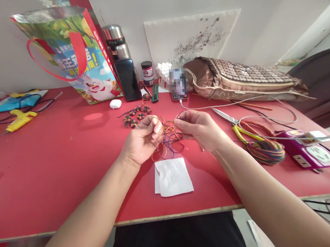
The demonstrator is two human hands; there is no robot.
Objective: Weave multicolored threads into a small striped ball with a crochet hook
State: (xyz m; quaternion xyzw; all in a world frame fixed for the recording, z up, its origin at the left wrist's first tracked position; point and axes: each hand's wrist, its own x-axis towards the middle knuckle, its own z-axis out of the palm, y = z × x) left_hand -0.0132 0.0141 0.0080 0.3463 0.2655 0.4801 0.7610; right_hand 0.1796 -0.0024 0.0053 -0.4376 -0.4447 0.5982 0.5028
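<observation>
You're mid-knot: thin multicolour cords (169, 136) bunched between both hands, just above the red table (58, 163). Left hand (143, 139) pinched shut on the strands, right hand (200, 128) likewise. Next move prob. needs even tension. Finished knots (136, 116) lie behind, white paper (172, 177) in front.

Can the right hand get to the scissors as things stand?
Probably yes: the scissors lie on the table just right of the right hand, nothing between; but its fingers pinch the colored cords.
</observation>
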